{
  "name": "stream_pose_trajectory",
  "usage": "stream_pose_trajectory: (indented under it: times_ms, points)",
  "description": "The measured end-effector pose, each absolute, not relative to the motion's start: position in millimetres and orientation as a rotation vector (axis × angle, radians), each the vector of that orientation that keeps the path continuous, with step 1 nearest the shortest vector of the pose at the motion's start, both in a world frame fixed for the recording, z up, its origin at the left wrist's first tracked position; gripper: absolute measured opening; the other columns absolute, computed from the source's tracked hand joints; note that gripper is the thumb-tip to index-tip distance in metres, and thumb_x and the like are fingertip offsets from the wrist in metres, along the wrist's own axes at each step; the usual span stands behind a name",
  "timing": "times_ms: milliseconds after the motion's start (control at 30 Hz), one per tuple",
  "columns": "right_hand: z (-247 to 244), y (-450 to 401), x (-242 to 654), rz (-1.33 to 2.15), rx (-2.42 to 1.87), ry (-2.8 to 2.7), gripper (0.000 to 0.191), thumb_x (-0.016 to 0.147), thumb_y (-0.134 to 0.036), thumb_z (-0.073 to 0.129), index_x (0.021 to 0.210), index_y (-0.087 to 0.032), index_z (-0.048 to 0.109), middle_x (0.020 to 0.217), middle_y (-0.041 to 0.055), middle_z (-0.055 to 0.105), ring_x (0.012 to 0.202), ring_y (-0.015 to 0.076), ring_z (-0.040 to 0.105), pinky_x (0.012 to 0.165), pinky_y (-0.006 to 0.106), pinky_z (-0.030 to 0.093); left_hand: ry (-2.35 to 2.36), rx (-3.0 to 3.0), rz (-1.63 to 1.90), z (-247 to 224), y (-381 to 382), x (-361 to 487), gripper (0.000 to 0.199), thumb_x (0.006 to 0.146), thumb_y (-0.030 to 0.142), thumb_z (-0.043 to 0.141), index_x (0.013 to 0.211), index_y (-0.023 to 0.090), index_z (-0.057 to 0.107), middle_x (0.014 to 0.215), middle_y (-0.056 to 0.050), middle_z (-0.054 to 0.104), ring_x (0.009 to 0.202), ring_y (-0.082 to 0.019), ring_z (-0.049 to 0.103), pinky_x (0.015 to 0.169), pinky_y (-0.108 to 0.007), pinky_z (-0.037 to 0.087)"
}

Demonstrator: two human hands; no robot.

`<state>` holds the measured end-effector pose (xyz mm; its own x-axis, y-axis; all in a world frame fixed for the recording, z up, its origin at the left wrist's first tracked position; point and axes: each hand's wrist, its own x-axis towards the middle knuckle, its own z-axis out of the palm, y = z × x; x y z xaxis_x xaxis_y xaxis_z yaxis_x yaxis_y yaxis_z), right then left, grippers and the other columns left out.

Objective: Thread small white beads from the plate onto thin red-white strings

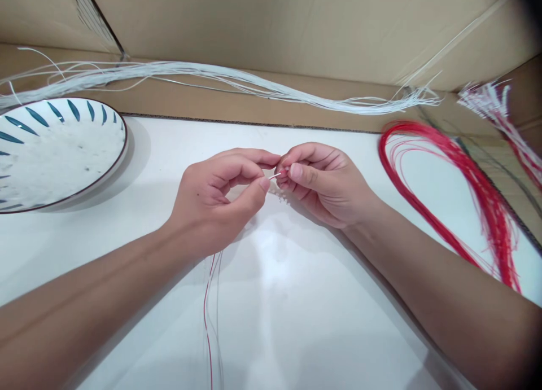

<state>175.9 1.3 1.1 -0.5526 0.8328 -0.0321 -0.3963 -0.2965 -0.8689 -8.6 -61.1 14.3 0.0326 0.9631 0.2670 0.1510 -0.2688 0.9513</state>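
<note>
My left hand (pixel 220 201) pinches a thin white wire (pixel 275 176) between thumb and forefinger, its tip pointing right. Facing it, my right hand (pixel 322 181) closes thumb and fingers on a tiny reddish piece (pixel 284 171) that the wire tip meets; what it is exactly is too small to tell. The fingertips of both hands almost touch. Below my left wrist a red wire (pixel 206 311) and a pale wire (pixel 218 311) run down the white table toward me. Several small whitish bits (pixel 282 197) show just under the fingers.
A white plate with blue-green leaf marks (pixel 124 147) stands at the left, with whitish small pieces in it. Behind lies a long bundle of white wires (pixel 237 77). At the right are a looped bundle of red wires (pixel 393 170) and a red-and-white bundle (pixel 503 119). Cardboard walls (pixel 275 29) enclose the back.
</note>
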Motion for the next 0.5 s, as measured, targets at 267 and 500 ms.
stream_pose_trajectory:
  times_ms: [267,500]
  points:
    - [0.7,0.9,176.1,1.937,-0.616,-1.107,0.012,0.073,-0.018,0.091,0.077,-0.020,0.080,0.078,-0.0006,0.079,0.071,0.0080,0.074,0.072,0.017,0.063,1.196,1.533,1.305,14.7,-60.9,-8.4,0.015,0.088,0.023,0.072,0.074,0.025,0.072,0.113,-0.002,0.079,0.106,-0.021,0.073,0.089,-0.032,0.062]
    - [-0.3,1.0,176.3,1.940,-0.614,-1.110,0.013,0.072,-0.019,0.092,0.078,-0.020,0.080,0.078,-0.0005,0.079,0.071,0.0085,0.075,0.072,0.018,0.063,1.144,1.539,1.398,9.2,-60.5,-7.1,0.013,0.088,0.020,0.074,0.075,0.022,0.073,0.109,-0.003,0.080,0.102,-0.019,0.074,0.088,-0.030,0.062]
